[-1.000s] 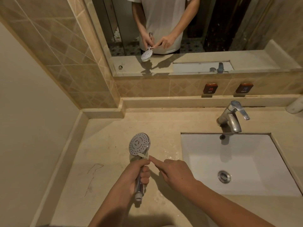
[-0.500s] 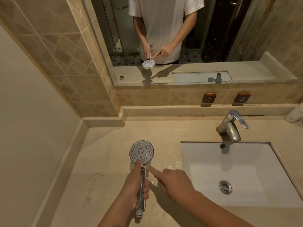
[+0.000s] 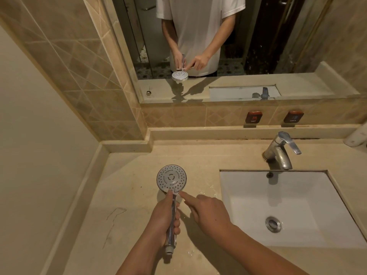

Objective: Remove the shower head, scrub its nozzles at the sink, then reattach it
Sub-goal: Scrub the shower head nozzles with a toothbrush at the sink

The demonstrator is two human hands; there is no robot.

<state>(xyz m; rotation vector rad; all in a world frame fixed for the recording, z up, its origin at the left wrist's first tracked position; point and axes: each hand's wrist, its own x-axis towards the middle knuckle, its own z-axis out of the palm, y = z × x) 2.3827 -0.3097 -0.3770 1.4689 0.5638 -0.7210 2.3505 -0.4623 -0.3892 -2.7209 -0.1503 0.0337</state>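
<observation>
The chrome shower head (image 3: 171,178) is off its hose and held over the beige counter (image 3: 129,185), left of the sink (image 3: 248,195). Its round nozzle face points up at me. My left hand (image 3: 162,221) grips the handle, thumb lying up along the neck. My right hand (image 3: 210,211) reaches in from the right with the index finger stretched out to the base of the face. It holds a thin white brush (image 3: 177,192), whose tip shows at the neck. The brush handle is seen plainly only in the mirror reflection.
A chrome faucet (image 3: 280,151) stands behind the white basin, with the drain (image 3: 273,224) in its floor. Hot (image 3: 253,117) and cold (image 3: 293,116) tags sit on the tile under the mirror (image 3: 258,46). A white object (image 3: 356,135) is at the right edge. A wall closes the left side.
The shower head has turned its face more squarely up toward me. My right hand's brush tip has slid from the lower face down to the neck. My left hand keeps its grip.
</observation>
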